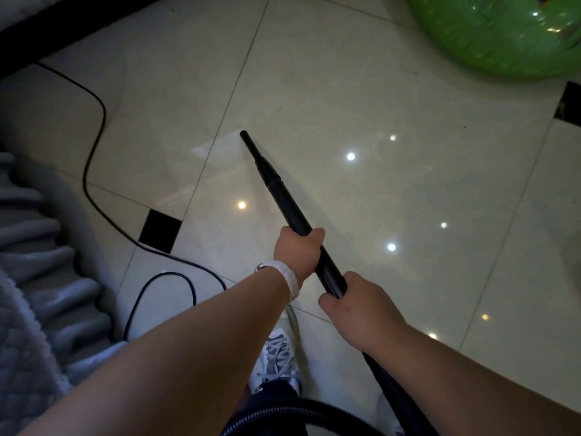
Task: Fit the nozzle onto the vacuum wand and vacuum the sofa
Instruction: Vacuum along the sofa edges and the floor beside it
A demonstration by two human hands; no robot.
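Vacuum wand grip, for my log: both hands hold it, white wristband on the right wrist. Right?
No: the head view shows both hands holding the vacuum wand, but the white wristband is on the wrist of the left hand, not the right hand.

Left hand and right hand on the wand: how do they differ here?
The left hand grips the vacuum wand farther forward, nearer the tapered nozzle; the right hand grips it farther back. The left wrist bears a white band; the right wrist is bare. Both hands curl round the wand.
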